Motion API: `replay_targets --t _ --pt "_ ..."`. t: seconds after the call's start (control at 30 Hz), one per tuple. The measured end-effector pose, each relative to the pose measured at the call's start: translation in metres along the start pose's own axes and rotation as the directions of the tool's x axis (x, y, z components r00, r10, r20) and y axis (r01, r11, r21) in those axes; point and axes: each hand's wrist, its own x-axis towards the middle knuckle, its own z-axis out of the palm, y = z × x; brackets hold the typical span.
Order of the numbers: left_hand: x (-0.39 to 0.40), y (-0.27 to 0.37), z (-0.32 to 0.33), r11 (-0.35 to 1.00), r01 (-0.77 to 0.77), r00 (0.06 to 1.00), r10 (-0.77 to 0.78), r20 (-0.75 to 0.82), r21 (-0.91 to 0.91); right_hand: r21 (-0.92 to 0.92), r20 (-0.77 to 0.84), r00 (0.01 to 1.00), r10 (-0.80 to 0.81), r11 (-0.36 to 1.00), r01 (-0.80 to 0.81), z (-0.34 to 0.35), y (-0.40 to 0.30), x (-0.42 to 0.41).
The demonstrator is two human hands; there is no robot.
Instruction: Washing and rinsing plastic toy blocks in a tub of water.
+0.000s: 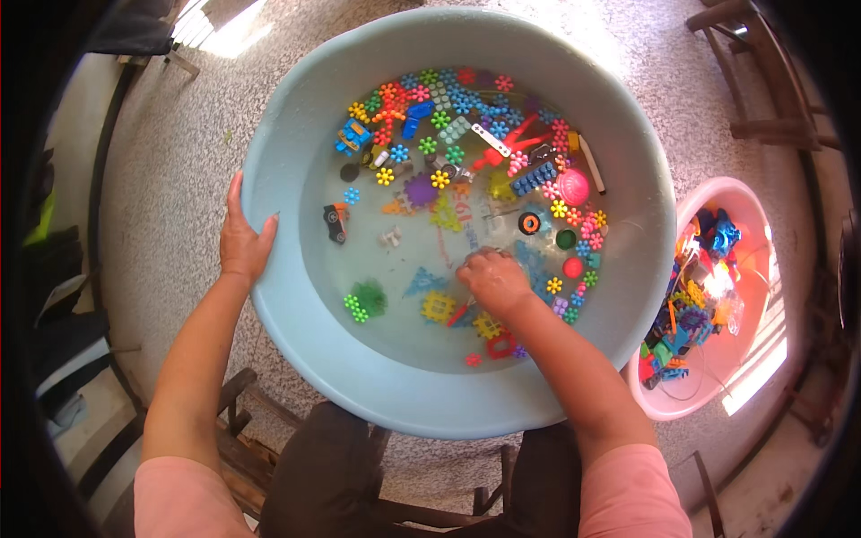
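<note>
A large light-blue plastic tub holds shallow water with many small toys in it. My left hand grips the tub's left rim, thumb on top and fingers along the outside. Near the middle, my right hand is at the water with its fingers curled down; whatever is under them is hidden. A red-and-white stick lies just left of that wrist. Close by are a yellow plastic piece, a sunken blue piece and a red ring-like piece.
Snowflake-shaped connectors crowd the tub's far and right sides, among a pink ball, a toy wheel and a toy car. A pink basin full of toys stands right of the tub. A wooden stool is at upper right.
</note>
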Motion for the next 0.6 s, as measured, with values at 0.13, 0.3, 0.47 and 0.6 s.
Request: replay_targets --t 0.13,0.3,0.47,0.6 --pt "0.000 -0.008 0.005 0.999 -0.043 0.999 0.043 -0.024 0.012 0.042 0.118 0.987 0.108 0.993 -0.113 0.024 0.007 0.002" --pt "0.001 -0.012 0.005 0.999 -0.034 0.999 0.034 -0.007 -0.002 0.170 0.082 0.981 0.176 0.967 -0.188 0.027 0.005 0.002" --pt "0.002 -0.012 0.007 0.997 -0.074 0.997 0.074 -0.031 -0.005 0.814 0.272 0.860 0.432 0.373 -0.445 0.027 0.015 0.005" --pt "0.001 -0.010 0.007 0.999 -0.048 0.999 0.048 -0.013 -0.003 0.914 0.404 0.876 0.265 -0.164 -0.372 0.007 0.022 0.005"
